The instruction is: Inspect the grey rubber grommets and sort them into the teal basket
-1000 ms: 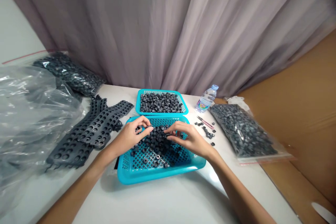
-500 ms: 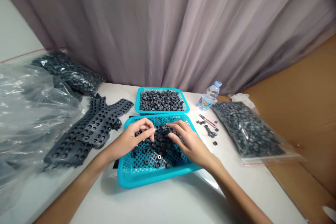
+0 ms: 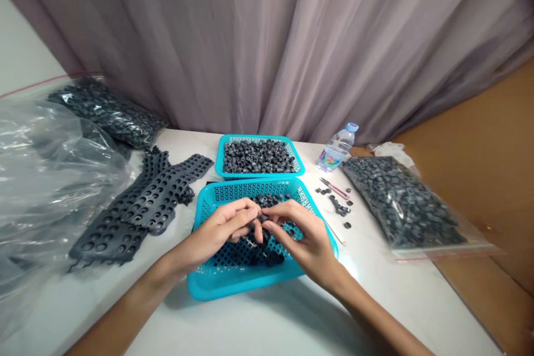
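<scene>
Above the front blue basket (image 3: pixel 217 283), my two hands meet at the fingertips. My right hand (image 3: pixel 302 228) is closed in a pinch on a small black ring-shaped piece (image 3: pixel 263 218), partly covered by the fingers. My left hand (image 3: pixel 227 225) is closed too, thumb and forefinger pressed together against the same spot; what it holds is too small to make out. Below them, loose black pieces (image 3: pixel 267 257) lie in the basket, many with round holes. Both wrists come in over the basket's near side.
Behind stands a second blue basket (image 3: pixel 301 167) full of black pieces. Perforated black rubber sheets (image 3: pixel 142 206) and a filled bag (image 3: pixel 112 111) lie left. To the right are a water bottle (image 3: pixel 339 147), pink-handled snips (image 3: pixel 336 189), loose scraps (image 3: pixel 340 207) and another filled bag (image 3: pixel 400 200).
My hands have come together from apart. The right fingers have left the pile and now pinch a small black piece against the left fingertips. The view has shifted slightly.
</scene>
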`<act>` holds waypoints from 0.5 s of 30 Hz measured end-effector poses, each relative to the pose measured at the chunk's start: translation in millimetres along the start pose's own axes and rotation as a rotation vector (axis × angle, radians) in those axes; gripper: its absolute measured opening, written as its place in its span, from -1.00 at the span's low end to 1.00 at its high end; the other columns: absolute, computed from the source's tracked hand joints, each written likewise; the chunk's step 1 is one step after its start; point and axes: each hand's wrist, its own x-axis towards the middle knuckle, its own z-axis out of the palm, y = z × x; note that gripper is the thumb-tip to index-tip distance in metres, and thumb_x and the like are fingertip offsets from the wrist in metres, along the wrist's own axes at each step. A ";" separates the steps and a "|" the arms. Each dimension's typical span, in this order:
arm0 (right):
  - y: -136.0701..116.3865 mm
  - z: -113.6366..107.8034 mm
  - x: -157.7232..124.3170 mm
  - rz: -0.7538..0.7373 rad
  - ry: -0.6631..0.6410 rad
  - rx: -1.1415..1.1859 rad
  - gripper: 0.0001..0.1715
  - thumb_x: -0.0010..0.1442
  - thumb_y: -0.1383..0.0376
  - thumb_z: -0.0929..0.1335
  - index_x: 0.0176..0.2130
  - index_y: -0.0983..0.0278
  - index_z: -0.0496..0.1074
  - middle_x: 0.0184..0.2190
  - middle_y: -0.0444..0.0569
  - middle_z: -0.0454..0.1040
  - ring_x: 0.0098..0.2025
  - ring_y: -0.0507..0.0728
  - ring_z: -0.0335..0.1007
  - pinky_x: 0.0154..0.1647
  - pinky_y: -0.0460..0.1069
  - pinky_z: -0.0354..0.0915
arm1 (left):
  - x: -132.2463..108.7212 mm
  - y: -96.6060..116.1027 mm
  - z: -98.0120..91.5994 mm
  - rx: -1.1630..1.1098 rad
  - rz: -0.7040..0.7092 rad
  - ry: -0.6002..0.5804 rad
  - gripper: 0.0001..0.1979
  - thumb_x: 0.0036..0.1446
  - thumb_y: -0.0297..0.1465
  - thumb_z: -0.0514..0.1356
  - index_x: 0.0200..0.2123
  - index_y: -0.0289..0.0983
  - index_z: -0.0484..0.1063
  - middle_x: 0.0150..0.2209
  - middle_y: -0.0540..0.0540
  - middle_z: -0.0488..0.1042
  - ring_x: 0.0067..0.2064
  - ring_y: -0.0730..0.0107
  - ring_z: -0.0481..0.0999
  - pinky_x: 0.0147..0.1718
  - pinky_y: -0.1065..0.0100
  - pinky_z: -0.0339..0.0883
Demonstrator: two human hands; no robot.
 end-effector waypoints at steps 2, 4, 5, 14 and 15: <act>-1.0 0.6 0.6 -0.026 0.025 -0.011 -0.76 0.38 0.36 0.42 0.03 0.15 0.55 -0.22 -0.03 0.55 -0.23 0.13 0.48 -0.23 0.06 0.46 | -0.1 0.3 0.7 -0.033 -0.022 0.007 -0.68 0.45 -0.09 0.10 -0.12 -0.23 0.44 -0.28 -0.04 0.51 -0.43 0.46 0.08 -0.42 0.31 -0.08; -2.2 1.3 1.0 -0.049 0.042 -0.019 -0.72 0.37 0.38 0.42 0.05 0.15 0.55 -0.20 -0.02 0.56 -0.22 0.13 0.48 -0.22 0.07 0.47 | -0.2 1.1 1.6 -0.063 -0.039 0.008 -0.68 0.43 -0.10 0.12 -0.11 -0.23 0.45 -0.28 -0.04 0.51 -0.43 0.46 0.07 -0.43 0.31 -0.09; -2.6 1.4 0.9 -0.056 0.049 -0.019 -0.71 0.37 0.39 0.42 0.06 0.15 0.55 -0.20 -0.02 0.56 -0.22 0.13 0.48 -0.21 0.07 0.47 | -0.3 1.7 2.0 -0.074 -0.044 0.010 -0.68 0.43 -0.10 0.13 -0.12 -0.23 0.44 -0.28 -0.04 0.50 -0.43 0.47 0.07 -0.43 0.31 -0.10; 0.1 1.6 -2.0 -0.027 0.062 0.016 -0.71 0.38 0.40 0.40 0.08 0.18 0.52 -0.25 -0.04 0.51 -0.23 0.10 0.45 -0.22 0.05 0.44 | -1.1 2.3 2.9 -0.035 -0.053 0.032 -0.71 0.41 -0.14 0.17 -0.11 -0.26 0.36 -0.32 -0.02 0.49 -0.43 0.49 0.11 -0.43 0.33 -0.09; -0.2 1.4 -1.8 -0.031 0.054 0.023 -0.72 0.38 0.41 0.40 0.06 0.18 0.53 -0.24 -0.05 0.51 -0.23 0.10 0.45 -0.22 0.04 0.44 | -1.2 1.8 3.0 -0.021 -0.054 0.025 -0.71 0.40 -0.14 0.19 -0.11 -0.26 0.34 -0.33 -0.01 0.49 -0.42 0.49 0.11 -0.43 0.33 -0.09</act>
